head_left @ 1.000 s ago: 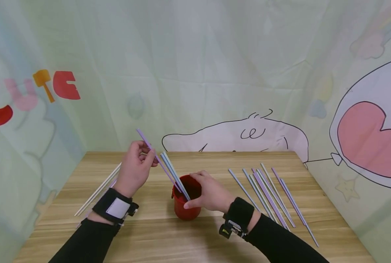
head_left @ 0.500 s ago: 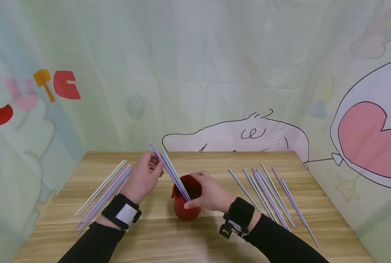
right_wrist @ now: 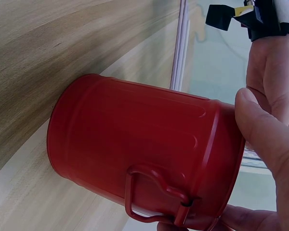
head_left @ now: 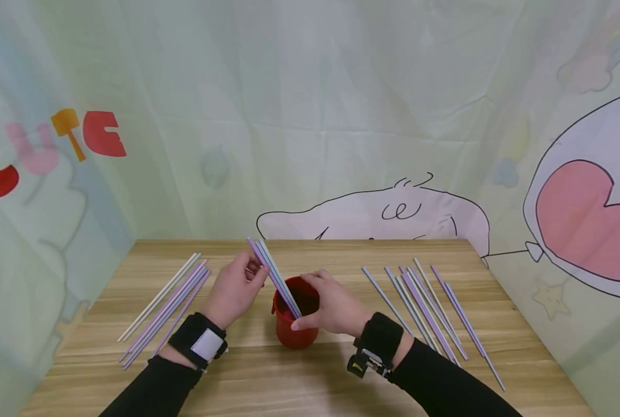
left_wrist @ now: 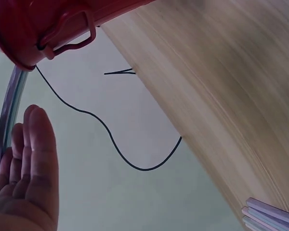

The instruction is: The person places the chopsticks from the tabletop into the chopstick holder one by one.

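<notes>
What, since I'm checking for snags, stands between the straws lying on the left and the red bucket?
In the head view, the left hand and black wristband stand between those table straws and the red bucket; the bucket's own straws lean out that way too.

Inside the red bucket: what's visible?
A purple stick and bluish sticks slant into the red bucket. Their lowest parts and its floor can't be seen: the near wall and right hand cover them.
</notes>
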Available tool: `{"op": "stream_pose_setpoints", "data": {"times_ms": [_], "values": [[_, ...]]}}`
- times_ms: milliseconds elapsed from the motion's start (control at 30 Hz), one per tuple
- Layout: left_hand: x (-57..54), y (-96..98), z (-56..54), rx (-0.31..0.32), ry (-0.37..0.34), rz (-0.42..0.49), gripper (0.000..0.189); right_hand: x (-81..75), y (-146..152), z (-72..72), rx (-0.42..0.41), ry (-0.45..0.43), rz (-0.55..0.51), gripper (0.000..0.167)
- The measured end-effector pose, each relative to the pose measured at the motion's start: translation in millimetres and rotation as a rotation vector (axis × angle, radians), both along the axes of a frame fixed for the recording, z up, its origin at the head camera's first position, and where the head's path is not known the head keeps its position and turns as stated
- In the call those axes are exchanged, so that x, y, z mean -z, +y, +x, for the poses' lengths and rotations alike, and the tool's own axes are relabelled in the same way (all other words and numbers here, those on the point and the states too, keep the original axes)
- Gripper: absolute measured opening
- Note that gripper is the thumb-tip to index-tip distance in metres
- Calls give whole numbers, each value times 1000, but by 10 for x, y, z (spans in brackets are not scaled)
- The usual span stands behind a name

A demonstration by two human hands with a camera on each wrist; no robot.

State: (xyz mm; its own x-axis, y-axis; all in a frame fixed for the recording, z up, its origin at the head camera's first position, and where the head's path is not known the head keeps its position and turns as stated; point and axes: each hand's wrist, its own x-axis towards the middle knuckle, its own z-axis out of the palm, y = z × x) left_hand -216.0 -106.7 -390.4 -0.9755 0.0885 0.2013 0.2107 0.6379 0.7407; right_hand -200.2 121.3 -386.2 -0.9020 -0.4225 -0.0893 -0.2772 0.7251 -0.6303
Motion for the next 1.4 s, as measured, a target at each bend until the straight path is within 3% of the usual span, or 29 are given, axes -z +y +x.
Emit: {"op": "stream_pose_setpoints", "data": {"times_ms": [500, 800, 1033, 1400], "values": [[77, 47, 17, 9, -49, -45, 22, 28, 1, -10, -23, 18, -32, 90], [136, -33, 37, 14, 17, -75, 18, 22, 8, -10, -13, 15, -24, 90], [341, -300, -30, -30, 37, -238, 20, 8, -2, -7, 0, -3, -5, 90], [697, -954, -237, -113, 68, -460, 28, 9, -5, -10, 2, -11, -7, 88]]}}
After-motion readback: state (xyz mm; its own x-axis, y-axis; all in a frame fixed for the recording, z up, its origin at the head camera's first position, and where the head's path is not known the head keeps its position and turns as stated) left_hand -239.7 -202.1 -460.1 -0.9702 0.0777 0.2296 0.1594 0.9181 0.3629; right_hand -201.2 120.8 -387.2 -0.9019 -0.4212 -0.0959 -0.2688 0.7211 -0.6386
